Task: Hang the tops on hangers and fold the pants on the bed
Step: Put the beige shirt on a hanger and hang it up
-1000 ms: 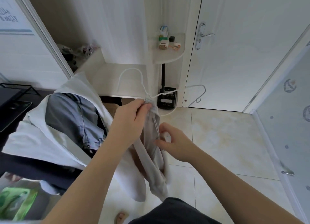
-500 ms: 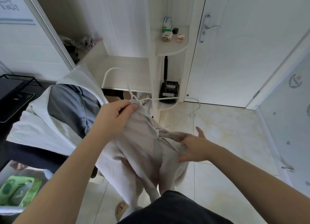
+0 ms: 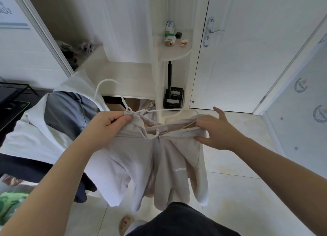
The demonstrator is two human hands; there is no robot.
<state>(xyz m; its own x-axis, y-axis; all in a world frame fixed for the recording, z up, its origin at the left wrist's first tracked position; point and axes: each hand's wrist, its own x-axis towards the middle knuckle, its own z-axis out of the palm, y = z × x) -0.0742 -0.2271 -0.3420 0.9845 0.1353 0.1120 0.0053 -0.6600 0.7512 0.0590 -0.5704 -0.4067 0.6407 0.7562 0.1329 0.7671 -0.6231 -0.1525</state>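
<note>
A beige zip-up top [image 3: 168,163] hangs in front of me over the floor, its neck spread wide. A white wire hanger [image 3: 113,89] rises from the neck, its arm running right inside the top. My left hand [image 3: 111,124] pinches the left side of the collar together with the hanger's neck. My right hand [image 3: 212,131] grips the right side of the collar and pulls it outward, thumb under the fabric and some fingers stretched out.
A pile of clothes, white and grey-blue [image 3: 58,119], lies on the left. Ahead stand a white wardrobe shelf [image 3: 123,80], a corner shelf with small items [image 3: 177,51] and a shut white door [image 3: 247,58]. Tiled floor [image 3: 238,182] stretches to the right.
My right hand rose from the middle of the top to the right collar and drew it apart. The neck now lies spread wide over the hanger. My left hand kept its hold.
</note>
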